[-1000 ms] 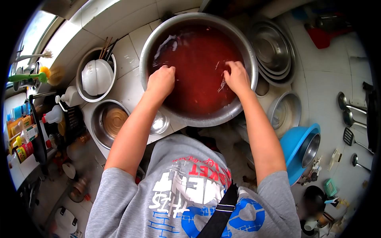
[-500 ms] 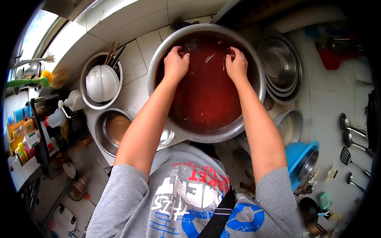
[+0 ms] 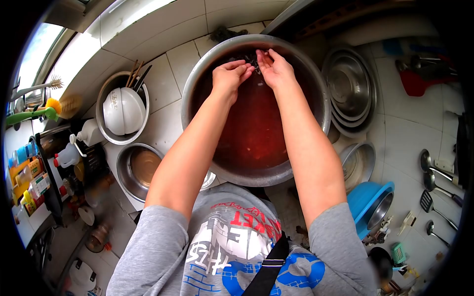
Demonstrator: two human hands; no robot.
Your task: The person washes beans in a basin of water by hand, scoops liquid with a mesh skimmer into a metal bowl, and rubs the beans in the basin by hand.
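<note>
A large metal basin [image 3: 316, 89] holds cloudy red liquid [image 3: 254, 133]. Over its far part, my left hand [image 3: 230, 78] has its fingers bent and pressed together, with the fingertips close to my right hand [image 3: 275, 69]. The right one is half turned up, its fingers curved and slightly apart. Between and just behind the fingertips shows a dark, shiny clump [image 3: 251, 60]; its kind is unclear, and the fingers partly cover it. Whether the clump lies in the liquid or is lifted out, I cannot tell.
Left of the basin stand a bowl with white dishes [image 3: 123, 111] and chopsticks, and a metal pot [image 3: 123, 163]. Stacked metal bowls [image 3: 349, 89] are at right, with a blue basin [image 3: 363, 202] below. Several utensils [image 3: 434, 185] lie farther right.
Both hands have come together from opposite sides of the basin to its far middle. The dark clump now shows between them. The camera view has shifted slightly.
</note>
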